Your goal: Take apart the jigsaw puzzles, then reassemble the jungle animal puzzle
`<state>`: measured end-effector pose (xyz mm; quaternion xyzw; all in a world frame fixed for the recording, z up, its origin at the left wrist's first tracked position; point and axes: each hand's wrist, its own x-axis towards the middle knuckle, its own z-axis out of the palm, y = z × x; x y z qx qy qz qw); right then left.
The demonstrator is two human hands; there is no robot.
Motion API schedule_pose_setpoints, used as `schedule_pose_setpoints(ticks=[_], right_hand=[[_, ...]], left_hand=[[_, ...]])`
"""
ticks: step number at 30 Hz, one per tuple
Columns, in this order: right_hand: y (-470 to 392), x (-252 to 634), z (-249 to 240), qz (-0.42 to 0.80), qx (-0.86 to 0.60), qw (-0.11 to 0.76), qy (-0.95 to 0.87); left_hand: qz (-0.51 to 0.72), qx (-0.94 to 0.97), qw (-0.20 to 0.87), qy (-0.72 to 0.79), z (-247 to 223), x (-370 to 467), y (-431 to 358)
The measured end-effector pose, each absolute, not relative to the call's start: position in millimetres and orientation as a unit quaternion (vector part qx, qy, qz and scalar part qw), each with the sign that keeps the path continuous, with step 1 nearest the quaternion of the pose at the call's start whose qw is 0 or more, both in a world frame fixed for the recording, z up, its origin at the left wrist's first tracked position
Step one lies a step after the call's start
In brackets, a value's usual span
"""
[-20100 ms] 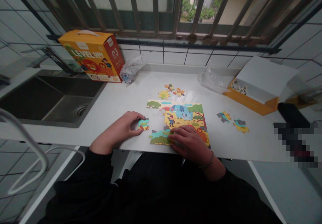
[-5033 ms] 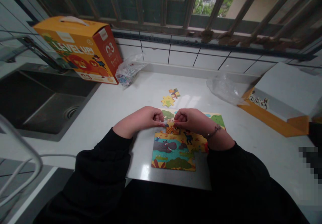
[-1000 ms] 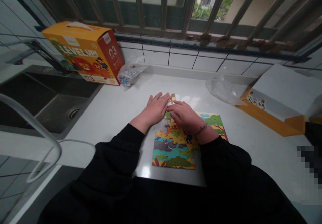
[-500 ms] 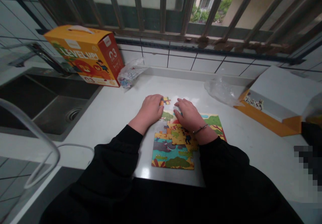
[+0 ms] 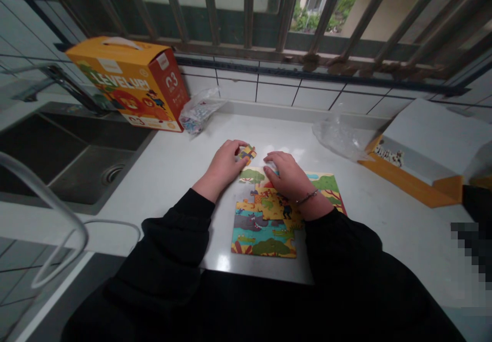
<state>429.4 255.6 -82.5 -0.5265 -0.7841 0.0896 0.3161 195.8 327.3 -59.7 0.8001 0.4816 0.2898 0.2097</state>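
Note:
My left hand [image 5: 226, 165] grips a small yellow puzzle piece [image 5: 248, 153] with other colours on it, held between thumb and fingers just beyond the puzzle's top edge. A partly assembled jigsaw puzzle [image 5: 265, 237] lies on the counter, with a hippo, crocodiles and trees printed on it. A gap shows along its left side. My right hand [image 5: 286, 175], wearing a bracelet, rests over the puzzle's upper middle. Its thumb and fingers are curved and apart, with a bit of blue visible between them. That hand and its forearm hide part of the puzzle.
An orange box [image 5: 126, 85] and a plastic bag of small pieces [image 5: 200, 114] stand at the back left, beside the sink [image 5: 88, 162]. At the right are a crumpled clear bag [image 5: 340, 134] and an open box [image 5: 415, 173]. A white hose [image 5: 57, 193] curves at the left.
My left hand has turned and drawn slightly to the left, and the puzzle piece in it now shows tilted. My right hand has barely shifted.

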Motion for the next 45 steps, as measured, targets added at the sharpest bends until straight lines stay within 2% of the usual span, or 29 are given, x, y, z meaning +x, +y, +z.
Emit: schedule_pose_setpoints(ticks=[5, 10, 15, 19, 23, 25, 31, 45], right_hand=[[252, 426, -73, 0.123, -0.503, 0.338, -0.786], [249, 421, -67, 0.141, -0.446, 0.37, -0.803], [249, 421, -68, 0.119, -0.437, 0.393, -0.8], [246, 422, -64, 0.153, -0.448, 0.34, -0.813], [239, 421, -57, 0.179, -0.418, 0.268, -0.849], [236, 419, -56, 0.178, -0.393, 0.24, -0.87], [234, 412, -58, 0.153, -0.375, 0.197, -0.893], [235, 403, -61, 0.15, -0.385, 0.181, -0.892]], left_hand=[[0.321, 0.691, 0.384, 0.522, -48, 198, 319], [0.328, 0.616, 0.546, 0.464, -40, 199, 306], [0.296, 0.597, 0.611, 0.427, -35, 196, 297], [0.235, 0.631, 0.586, 0.452, -34, 186, 301], [0.231, 0.719, 0.379, 0.535, -36, 177, 310], [0.22, 0.747, 0.313, 0.544, -36, 175, 311], [0.152, 0.795, 0.338, 0.481, -39, 178, 305], [0.139, 0.806, 0.349, 0.458, -45, 174, 307]])
